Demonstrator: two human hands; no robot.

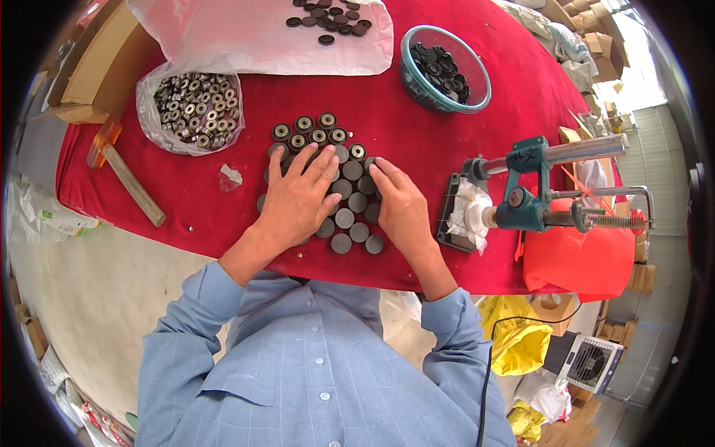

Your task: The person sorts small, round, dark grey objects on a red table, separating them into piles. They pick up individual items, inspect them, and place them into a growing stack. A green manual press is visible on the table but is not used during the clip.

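Note:
My left hand (296, 195) lies flat over a cluster of small round dark grey caps (352, 171), its fingers spread and hiding some of them. At the cluster's right edge, my right hand (402, 208) rests with fingers stretched out, the tips touching the outermost caps. Neither hand grips anything. Along the far side of the cluster, several black caps with metal bearings (319, 136) seated in them face upward. The nearer caps show plain grey faces and lie close together on the red cloth (246, 127).
A clear bag of metal bearings (195, 112) lies far left, near a wooden-handled hammer (126, 175) and a cardboard box (108, 67). Black caps fill a blue-rimmed bowl (445, 71); others lie on a white sheet (275, 45). A green hand press (521, 186) stands right.

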